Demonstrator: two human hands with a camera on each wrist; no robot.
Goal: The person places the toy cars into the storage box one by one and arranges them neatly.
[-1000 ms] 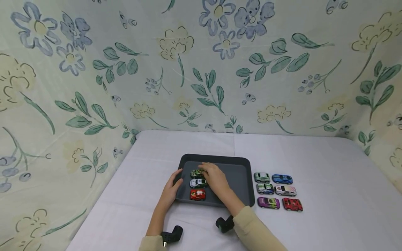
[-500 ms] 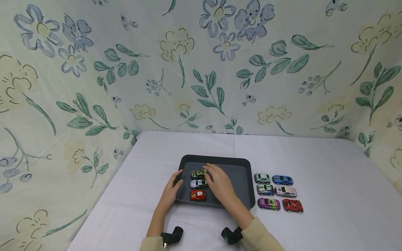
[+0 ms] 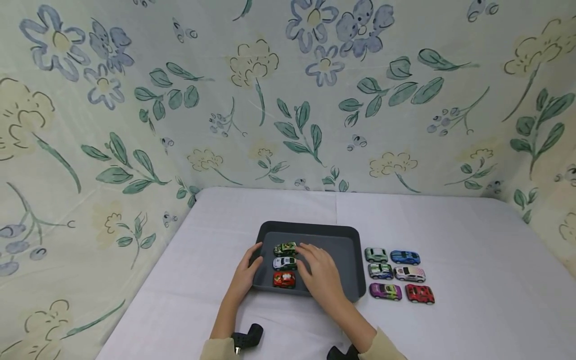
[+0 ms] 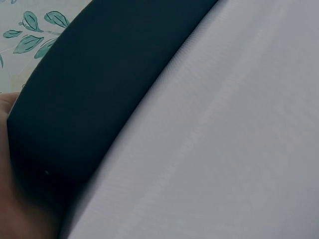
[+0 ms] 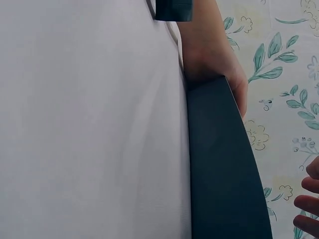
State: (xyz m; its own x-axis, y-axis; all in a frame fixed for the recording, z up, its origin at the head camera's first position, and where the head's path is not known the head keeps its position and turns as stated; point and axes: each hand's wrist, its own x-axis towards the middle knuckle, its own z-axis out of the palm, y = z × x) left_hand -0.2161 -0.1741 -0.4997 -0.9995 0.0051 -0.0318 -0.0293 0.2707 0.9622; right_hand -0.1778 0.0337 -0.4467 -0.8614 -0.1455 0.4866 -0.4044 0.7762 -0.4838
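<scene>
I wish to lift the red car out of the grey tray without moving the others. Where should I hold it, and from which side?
Pinch the red car across its two long sides, coming from straight above. It lies crosswise, nearest the tray's front wall, with the white car close behind, so fingers probably fit best at its nose and tail instead.

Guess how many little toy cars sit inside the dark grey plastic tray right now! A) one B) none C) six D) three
D: the dark grey plastic tray holds a green toy car, a white toy car and a red toy car in one column.
</scene>
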